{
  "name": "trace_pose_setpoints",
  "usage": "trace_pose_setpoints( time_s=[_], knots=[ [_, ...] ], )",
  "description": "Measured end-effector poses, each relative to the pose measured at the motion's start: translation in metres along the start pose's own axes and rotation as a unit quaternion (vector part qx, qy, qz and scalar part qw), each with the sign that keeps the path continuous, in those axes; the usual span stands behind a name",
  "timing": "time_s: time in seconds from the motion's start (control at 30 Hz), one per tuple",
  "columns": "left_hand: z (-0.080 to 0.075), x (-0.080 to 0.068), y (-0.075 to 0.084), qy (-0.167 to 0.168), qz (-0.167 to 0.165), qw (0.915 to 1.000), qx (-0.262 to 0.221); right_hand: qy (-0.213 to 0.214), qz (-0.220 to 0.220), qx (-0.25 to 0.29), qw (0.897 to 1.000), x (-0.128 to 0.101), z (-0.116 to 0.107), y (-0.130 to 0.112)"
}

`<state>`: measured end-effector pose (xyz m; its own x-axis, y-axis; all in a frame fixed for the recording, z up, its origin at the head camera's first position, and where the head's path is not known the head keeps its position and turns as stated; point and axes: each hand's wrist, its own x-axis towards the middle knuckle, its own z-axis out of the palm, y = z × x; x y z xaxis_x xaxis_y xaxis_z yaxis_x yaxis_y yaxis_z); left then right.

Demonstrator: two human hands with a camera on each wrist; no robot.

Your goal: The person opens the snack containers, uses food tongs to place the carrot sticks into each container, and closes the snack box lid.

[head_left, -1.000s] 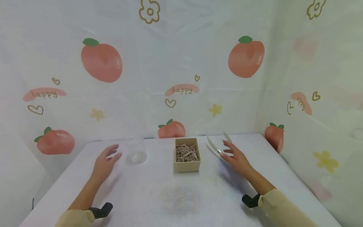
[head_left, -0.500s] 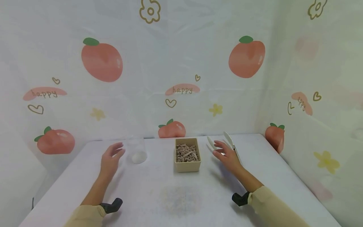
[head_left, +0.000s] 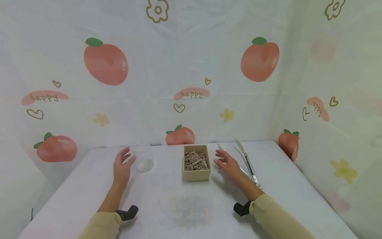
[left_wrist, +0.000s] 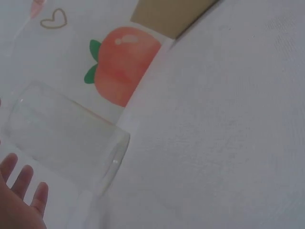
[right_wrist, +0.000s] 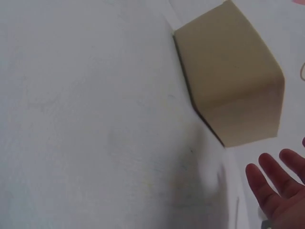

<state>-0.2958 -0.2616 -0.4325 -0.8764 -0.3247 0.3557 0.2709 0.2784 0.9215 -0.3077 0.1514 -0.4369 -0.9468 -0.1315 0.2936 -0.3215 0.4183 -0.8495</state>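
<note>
From here it looks like the stage before any grip. The left hand (head_left: 121, 168), fingers apart, is just beside the cup (head_left: 144, 157) near the counter's (head_left: 167, 191) far edge; the right hand (head_left: 230, 166), fingers likewise apart, is by the box (head_left: 197, 176) midway along, hiding part of the tongs (head_left: 249, 165) toward the right corner. Gripping the cup would call for curled fingers.

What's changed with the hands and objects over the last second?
The left hand moved rightward, closer to the clear cylindrical container; the right hand moved leftward, past the white-tipped metal tongs toward the beige rectangular box. Nothing was visibly grasped or released. All three objects stayed put.
</note>
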Motion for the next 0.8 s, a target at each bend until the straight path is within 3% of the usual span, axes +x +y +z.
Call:
trace_pose_setpoints(
  time_s=[0.23,0.5,0.8],
  knots=[
    [0.009,0.0,0.001,-0.008,-0.012,0.9994,-0.033,-0.022,0.026,0.001,0.999,0.0,0.012,-0.002],
    [0.016,0.004,-0.006,-0.022,-0.01,0.9993,-0.03,-0.07,-0.01,-0.013,0.997,0.001,0.015,0.003],
    [0.018,0.01,-0.013,-0.047,-0.028,0.9985,0.002,-0.116,-0.041,0.017,0.992,0.004,0.016,0.012]
  ],
)
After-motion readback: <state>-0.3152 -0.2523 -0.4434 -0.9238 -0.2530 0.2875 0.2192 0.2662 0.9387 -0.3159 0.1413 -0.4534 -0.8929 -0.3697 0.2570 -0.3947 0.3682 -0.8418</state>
